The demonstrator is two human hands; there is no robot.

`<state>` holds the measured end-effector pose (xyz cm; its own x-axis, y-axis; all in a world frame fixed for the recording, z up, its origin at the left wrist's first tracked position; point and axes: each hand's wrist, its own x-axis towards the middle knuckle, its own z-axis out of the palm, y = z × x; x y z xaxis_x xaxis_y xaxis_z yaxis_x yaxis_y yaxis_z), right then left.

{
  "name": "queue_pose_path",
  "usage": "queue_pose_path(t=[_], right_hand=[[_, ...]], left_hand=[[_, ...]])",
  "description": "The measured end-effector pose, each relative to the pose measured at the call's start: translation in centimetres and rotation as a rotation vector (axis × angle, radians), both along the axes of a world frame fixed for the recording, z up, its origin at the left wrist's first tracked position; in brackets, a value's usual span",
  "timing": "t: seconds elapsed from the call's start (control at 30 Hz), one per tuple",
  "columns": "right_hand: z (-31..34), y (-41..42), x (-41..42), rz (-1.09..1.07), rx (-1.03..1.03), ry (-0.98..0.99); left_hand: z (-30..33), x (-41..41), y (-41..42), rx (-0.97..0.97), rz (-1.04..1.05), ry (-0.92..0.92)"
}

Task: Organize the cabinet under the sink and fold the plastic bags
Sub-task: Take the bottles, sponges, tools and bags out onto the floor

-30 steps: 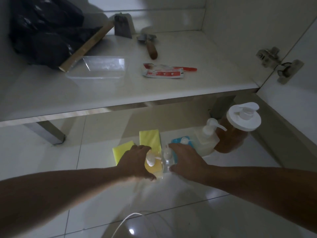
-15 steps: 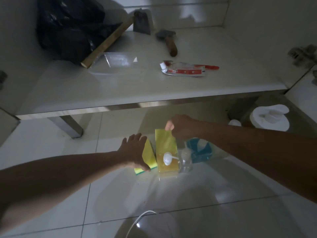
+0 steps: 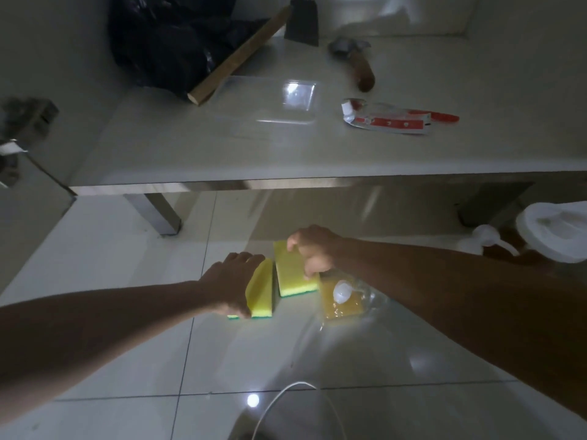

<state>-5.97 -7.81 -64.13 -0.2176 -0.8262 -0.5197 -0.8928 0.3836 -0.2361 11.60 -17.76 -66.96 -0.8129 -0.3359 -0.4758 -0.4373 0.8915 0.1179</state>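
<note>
Two yellow sponges with green undersides lie side by side on the tiled floor in front of the open cabinet. My left hand (image 3: 230,282) grips the left sponge (image 3: 262,292) along its left edge. My right hand (image 3: 313,249) holds the right sponge (image 3: 293,276) with fingers curled over its far end and right side. A small pump bottle of orange liquid (image 3: 341,298) stands just right of it. Black plastic bags (image 3: 171,39) are bunched in the cabinet's back left corner on the shelf (image 3: 190,154).
On the shelf lie a wooden-handled tool (image 3: 241,55), a clear plastic tray (image 3: 273,106), a hammer (image 3: 357,61) and a red-and-white packet (image 3: 387,120). Large pump bottles (image 3: 552,233) stand on the floor at right. A white cable (image 3: 295,404) loops near the bottom edge.
Both hands left the small pump bottles and moved onto the sponges; the right hand has drawn its sponge nearer, beside the left one. The camera shifted left.
</note>
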Motion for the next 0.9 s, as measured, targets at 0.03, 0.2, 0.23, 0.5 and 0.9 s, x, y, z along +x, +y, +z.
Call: queue_pose_path(t=[0.03,0.2,0.23,0.5,0.9], right_hand=[[-0.3,0.0,0.4,-0.002,-0.006,-0.013],[-0.9,0.5,1.4,0.036,-0.044,-0.041],[-1.0,0.6,1.5,0.049,-0.048,-0.039],[1.7,2.0,1.8,0.085,-0.127,0.082],[23.2,0.6,-3.8,-0.100,-0.267,-0.078]], left_hand=[[0.1,0.4,-0.1,0.002,-0.001,0.005],[0.5,1.5,-0.1,0.022,-0.005,0.025],[0.5,1.5,0.0,0.024,-0.002,0.027],[2.6,1.0,0.4,-0.076,-0.011,-0.099],[24.9,-5.1,-4.1,0.343,0.123,0.209]])
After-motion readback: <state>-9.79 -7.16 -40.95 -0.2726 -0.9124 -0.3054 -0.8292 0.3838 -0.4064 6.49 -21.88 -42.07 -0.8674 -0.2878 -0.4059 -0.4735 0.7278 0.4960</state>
